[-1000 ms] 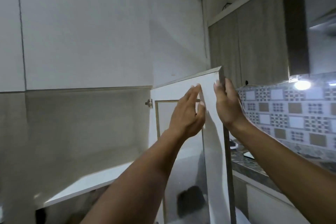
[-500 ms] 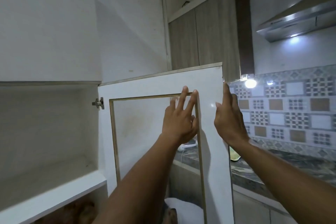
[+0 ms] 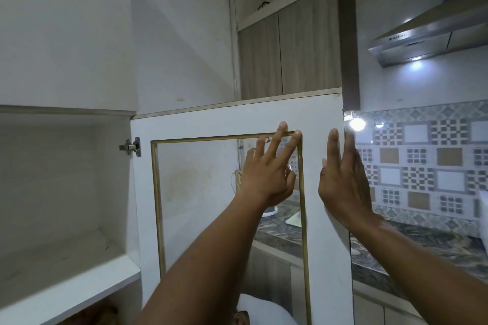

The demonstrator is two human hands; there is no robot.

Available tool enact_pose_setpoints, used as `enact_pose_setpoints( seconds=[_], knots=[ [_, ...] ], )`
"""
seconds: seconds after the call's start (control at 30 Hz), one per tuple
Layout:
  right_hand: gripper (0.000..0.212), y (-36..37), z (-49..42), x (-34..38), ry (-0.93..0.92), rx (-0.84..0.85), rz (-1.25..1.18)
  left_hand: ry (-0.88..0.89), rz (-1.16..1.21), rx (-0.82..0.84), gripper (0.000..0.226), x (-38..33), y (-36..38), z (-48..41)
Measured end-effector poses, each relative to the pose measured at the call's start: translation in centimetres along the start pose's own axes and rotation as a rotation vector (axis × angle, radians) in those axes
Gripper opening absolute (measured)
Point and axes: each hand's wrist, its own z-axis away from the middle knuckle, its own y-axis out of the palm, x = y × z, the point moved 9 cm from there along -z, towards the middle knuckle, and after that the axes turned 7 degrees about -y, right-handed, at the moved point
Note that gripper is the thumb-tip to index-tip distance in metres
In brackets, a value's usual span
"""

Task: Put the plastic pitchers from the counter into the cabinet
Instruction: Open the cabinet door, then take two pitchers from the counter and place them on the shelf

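The white cabinet (image 3: 66,266) on the left stands open, and its upper shelf is bare. Its door (image 3: 206,121), white with a glass pane in a thin brass frame, is swung wide towards me. My left hand (image 3: 269,174) rests flat with spread fingers on the pane's upper right corner. My right hand (image 3: 340,179) lies with straight fingers along the door's free edge. Neither hand holds anything. No plastic pitcher is in view.
A dark marbled counter (image 3: 435,245) runs along the right under a patterned tile wall (image 3: 422,161). A wood-grain wall cabinet (image 3: 290,47) hangs behind the door, and a steel range hood (image 3: 422,34) with a lit lamp is at upper right. A white object (image 3: 293,219) shows through the glass.
The cabinet door has swung further open, from nearly edge-on to broadly facing me. Both hands stayed on its right edge, and my view has turned right.
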Motion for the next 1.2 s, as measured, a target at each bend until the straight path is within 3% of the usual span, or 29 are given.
enact_pose_setpoints(
  seconds=[0.37, 0.6, 0.93, 1.2],
  knots=[
    [0.082, -2.4, 4.9, 3.3, -0.071, 0.144, 0.198, -0.134, -0.025, 0.277, 0.071, 2.2, -2.7, 9.0],
    [0.069, -0.8, 11.2, 13.3, -0.206, 0.328, -0.012, -0.316, -0.136, 0.544, 0.070, 9.4, -6.4, 21.4],
    [0.058, 4.3, 15.5, 40.7, -0.473, 0.696, -0.593, -0.735, -0.344, 0.588, 0.073, 28.2, -21.4, 36.2],
    [0.062, 0.1, 23.3, 70.7, -0.740, 0.843, -0.952, -1.136, -0.601, 0.559, 0.076, 40.7, -42.5, 55.4]
  ],
)
